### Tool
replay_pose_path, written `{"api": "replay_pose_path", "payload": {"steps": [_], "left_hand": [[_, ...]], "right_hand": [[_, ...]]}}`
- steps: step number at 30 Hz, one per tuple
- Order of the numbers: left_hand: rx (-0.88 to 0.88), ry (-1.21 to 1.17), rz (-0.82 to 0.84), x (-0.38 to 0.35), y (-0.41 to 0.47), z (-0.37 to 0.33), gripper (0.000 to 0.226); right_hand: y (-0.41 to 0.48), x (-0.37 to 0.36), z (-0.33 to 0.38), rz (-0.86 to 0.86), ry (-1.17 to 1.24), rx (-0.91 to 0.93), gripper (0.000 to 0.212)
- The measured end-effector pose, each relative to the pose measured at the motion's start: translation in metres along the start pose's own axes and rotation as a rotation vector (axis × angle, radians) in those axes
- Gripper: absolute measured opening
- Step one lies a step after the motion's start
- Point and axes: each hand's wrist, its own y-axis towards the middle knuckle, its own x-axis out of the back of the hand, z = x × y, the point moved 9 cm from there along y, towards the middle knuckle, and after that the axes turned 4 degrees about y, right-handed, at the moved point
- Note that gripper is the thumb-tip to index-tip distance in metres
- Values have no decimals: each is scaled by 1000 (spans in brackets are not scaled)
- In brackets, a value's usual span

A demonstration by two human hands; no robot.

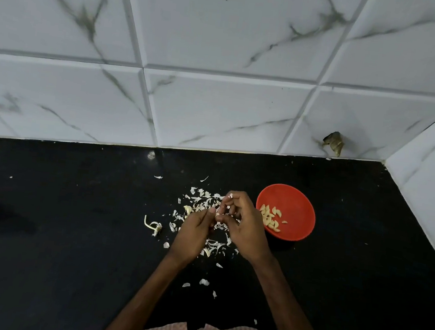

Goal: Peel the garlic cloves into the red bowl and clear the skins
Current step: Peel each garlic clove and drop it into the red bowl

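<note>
A red bowl (pixel 298 203) stands on the black counter and holds several peeled garlic cloves (pixel 270 216). Just left of the bowl my two hands meet over a heap of white garlic skins (pixel 202 201). My left hand (pixel 193 235) and my right hand (pixel 242 221) both pinch one small garlic clove (pixel 217 214) between their fingertips; most of the clove is hidden by the fingers. A bare garlic stem with roots (pixel 154 226) lies left of the heap.
Loose skin flakes (pixel 204 281) are scattered on the black counter (pixel 70 230) toward me. White marble-look tiles (pixel 217 105) form the back wall, and a tiled side wall (pixel 430 171) closes the right. A dark hole (pixel 334 142) shows in the back tiles.
</note>
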Motion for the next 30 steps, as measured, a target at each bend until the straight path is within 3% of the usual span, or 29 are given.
{"api": "replay_pose_path", "payload": {"steps": [7, 12, 20, 30], "left_hand": [[-47, 224, -90, 7, 1, -16, 49], [-87, 133, -161, 17, 4, -38, 50], [-87, -126, -59, 16, 5, -54, 44], [-107, -54, -42, 21, 2, -59, 41]], "right_hand": [[14, -3, 17, 57, -53, 48, 42], [23, -3, 29, 7, -74, 95, 38], [17, 17, 46, -178, -67, 182, 51], [26, 21, 60, -66, -1, 179, 46]]}}
